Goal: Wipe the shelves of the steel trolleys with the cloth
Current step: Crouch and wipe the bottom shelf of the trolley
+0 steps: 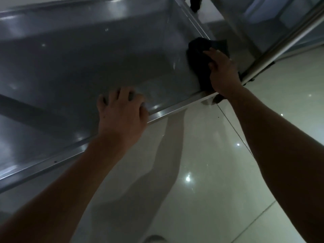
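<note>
A steel trolley shelf (pixel 84 64) fills the upper left of the view, shiny and dim. A dark cloth (pixel 199 55) lies bunched at the shelf's right near corner. My right hand (pixel 222 72) presses flat on top of the cloth, fingers stretched over it. My left hand (pixel 121 111) rests on the shelf's front rim (pixel 168 111), fingers bent over the edge onto the shelf surface. A corner of the cloth hangs over the rim below my right wrist.
An upright steel post (pixel 273 50) of the trolley rises at the right, just beyond my right hand. Glossy pale floor tiles (pixel 210 163) spread below the shelf. A dark object (pixel 195 4) stands on the floor past the shelf's far right corner.
</note>
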Demonstrator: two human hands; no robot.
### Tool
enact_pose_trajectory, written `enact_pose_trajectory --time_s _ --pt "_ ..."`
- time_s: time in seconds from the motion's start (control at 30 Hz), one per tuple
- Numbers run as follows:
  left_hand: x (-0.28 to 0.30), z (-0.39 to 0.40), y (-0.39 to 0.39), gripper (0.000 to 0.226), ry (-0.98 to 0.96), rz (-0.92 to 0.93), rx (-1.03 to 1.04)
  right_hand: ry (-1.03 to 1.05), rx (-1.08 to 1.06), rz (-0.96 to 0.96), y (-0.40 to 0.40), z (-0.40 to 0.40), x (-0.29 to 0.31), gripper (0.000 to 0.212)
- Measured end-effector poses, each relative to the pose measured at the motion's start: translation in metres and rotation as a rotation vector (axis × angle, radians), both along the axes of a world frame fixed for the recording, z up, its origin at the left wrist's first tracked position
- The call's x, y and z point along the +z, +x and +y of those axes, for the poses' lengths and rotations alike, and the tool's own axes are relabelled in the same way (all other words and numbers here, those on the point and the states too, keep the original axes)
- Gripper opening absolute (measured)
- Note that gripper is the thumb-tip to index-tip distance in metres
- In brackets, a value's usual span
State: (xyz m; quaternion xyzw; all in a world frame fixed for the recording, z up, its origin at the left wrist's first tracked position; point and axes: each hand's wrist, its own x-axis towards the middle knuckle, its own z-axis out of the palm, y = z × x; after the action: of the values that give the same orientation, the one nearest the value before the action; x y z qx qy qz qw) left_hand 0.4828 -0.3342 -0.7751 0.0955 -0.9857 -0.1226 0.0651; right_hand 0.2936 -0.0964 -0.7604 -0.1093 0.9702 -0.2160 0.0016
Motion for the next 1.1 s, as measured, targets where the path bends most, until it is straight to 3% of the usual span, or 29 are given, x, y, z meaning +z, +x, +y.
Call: enact_pose_trajectory --time_s 0.33,0.5,0.7,0.97,1.1 --pt "0.001 -0.008 -0.002 0.023 0.035 0.022 -0.012 -0.064 0.052 -0.025 0.025 -0.003 -0.002 0.047" --pt "0.004 -0.027 0.014 0.032 0.037 0.073 -0.114 -0.022 0.161 -0.006 0.067 -0.026 -0.003 0.047" --pt "0.013 -0.077 0.054 0.037 -0.045 0.032 -0.060 0.166 0.327 -0.058 0.114 -0.082 0.000 0.049" --pt "0.016 -0.126 0.124 0.032 0.017 -0.050 0.040 0.274 0.523 -0.058 0.186 -0.171 -0.003 0.053" --pt "0.022 -0.161 0.157 0.040 0.023 -0.039 0.102 0.267 0.621 -0.041 0.225 -0.224 -0.006 0.053"
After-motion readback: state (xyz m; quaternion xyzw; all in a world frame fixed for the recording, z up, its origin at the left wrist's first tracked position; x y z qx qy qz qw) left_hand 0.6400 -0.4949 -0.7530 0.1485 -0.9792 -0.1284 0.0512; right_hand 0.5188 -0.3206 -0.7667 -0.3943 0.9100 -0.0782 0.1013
